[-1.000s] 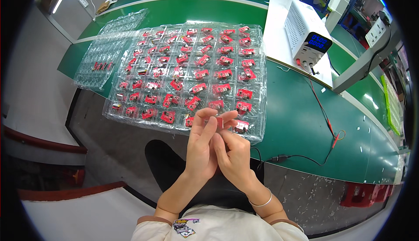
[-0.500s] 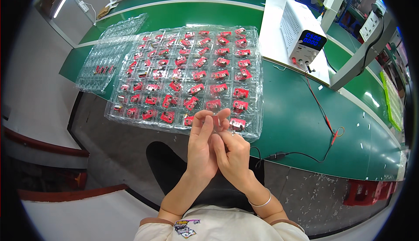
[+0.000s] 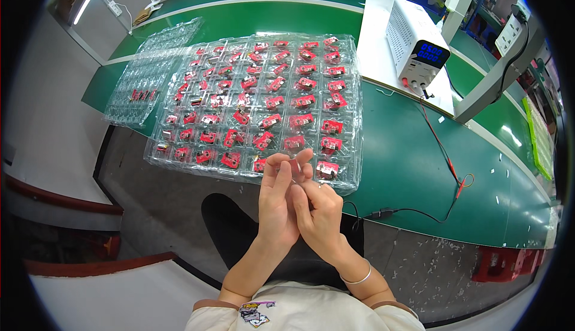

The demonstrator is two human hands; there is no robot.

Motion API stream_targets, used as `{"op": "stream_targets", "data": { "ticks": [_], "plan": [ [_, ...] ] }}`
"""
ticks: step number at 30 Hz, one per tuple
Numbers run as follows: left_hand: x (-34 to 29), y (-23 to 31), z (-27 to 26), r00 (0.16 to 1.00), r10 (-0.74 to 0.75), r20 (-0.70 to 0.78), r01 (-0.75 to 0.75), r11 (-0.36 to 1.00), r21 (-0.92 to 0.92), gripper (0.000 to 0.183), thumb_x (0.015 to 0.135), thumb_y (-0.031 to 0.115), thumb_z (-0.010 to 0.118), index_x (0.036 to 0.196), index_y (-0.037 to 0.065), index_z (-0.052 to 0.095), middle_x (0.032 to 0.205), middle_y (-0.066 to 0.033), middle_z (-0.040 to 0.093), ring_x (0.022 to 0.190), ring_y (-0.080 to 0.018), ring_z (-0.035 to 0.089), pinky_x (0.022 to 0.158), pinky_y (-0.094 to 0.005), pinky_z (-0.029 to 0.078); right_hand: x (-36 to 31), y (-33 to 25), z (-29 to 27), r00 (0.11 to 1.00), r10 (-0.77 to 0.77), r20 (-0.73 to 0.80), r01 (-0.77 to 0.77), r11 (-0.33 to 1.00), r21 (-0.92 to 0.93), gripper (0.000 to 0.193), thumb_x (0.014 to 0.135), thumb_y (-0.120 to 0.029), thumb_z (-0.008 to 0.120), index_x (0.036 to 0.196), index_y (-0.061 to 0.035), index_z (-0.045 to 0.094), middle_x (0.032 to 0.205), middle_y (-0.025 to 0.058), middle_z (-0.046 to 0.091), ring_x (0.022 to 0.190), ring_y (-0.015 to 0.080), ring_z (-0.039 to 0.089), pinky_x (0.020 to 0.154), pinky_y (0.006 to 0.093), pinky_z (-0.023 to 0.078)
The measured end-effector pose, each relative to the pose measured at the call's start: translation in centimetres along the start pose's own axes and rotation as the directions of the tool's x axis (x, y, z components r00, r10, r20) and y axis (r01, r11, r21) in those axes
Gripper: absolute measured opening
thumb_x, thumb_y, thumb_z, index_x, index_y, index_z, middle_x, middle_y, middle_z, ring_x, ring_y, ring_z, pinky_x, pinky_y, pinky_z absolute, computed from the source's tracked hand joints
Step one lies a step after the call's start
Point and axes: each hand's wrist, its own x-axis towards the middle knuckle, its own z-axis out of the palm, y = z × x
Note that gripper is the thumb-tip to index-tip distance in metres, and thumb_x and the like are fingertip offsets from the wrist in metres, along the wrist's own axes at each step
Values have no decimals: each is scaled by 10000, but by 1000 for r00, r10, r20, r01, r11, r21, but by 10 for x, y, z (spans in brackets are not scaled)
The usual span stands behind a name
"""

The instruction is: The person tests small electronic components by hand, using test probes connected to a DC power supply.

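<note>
My left hand is closed with a small red circuit board between its thumb and fingers, just above the near edge of a clear plastic tray. Pressed against it from the right is my right hand, its fingers curled in and its thumb up. Whatever the right fingertips pinch is too small and too covered to name. Rows of red circuit boards with small dark and metal parts lie in the tray's compartments.
Left of the full tray lies another clear tray with a few red pieces. A white power supply with a lit display stands on a white board at the right. Its red and black clip leads and a black cable cross the green table.
Both hands stay together in nearly the same place. The red board between the left fingers has turned slightly, and the view has shifted a little.
</note>
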Motion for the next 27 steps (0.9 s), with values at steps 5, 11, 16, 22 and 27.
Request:
{"op": "stream_targets", "data": {
  "ticks": [5, 11, 16, 22, 27],
  "plan": [
    [-1, -4, 0, 1000, 21, 12, -20, 999, -41, 109, 919, 190, 497, 1013, 134, 492, 1123, -123, 547, 862, -131, 494, 780, -268, 450, -2, 1, 0, 1000, 20, -7, -20, 1000, 19, 102, 807, -109, 580, 731, -40, 585, 599, 92, 540, 501, 262, 468, 487, 355, 357],
    [-3, -7, -1, 998, 59, 30, -61, 997, 55, 132, 920, 238, 492, 1011, 142, 498, 1090, -64, 554, 868, -160, 486, 842, -307, 419, -2, -1, -2, 1000, 31, 0, -31, 999, 39, 103, 809, -113, 583, 750, -30, 591, 617, 101, 552, 510, 264, 468, 499, 359, 361],
    [-5, -13, -4, 955, 272, 116, -287, 947, 142, 183, 965, 243, 382, 1053, 97, 446, 1136, -170, 527, 900, -160, 502, 750, -272, 450, -4, 0, -3, 996, 88, 0, -87, 991, 103, 126, 823, -124, 575, 776, -11, 602, 623, 121, 564, 540, 277, 482, 507, 362, 366],
    [-6, -20, -11, 889, 416, 189, -457, 811, 366, 208, 975, 246, 335, 1053, 74, 424, 1149, -196, 510, 867, -168, 544, 752, -280, 466, -2, -4, -6, 996, 82, 38, -87, 983, 161, 229, 853, -76, 524, 642, 14, 519, 543, 94, 493, 487, 201, 420, 480, 311, 342],
    [-11, -20, -15, 893, 406, 192, -449, 813, 371, 219, 972, 244, 342, 1080, 70, 419, 1183, -201, 493, 923, -183, 549, 795, -299, 463, -1, -4, -9, 995, 79, 62, -88, 982, 165, 237, 858, -79, 520, 640, 14, 517, 542, 93, 496, 491, 195, 445, 483, 308, 346]
  ]
}}
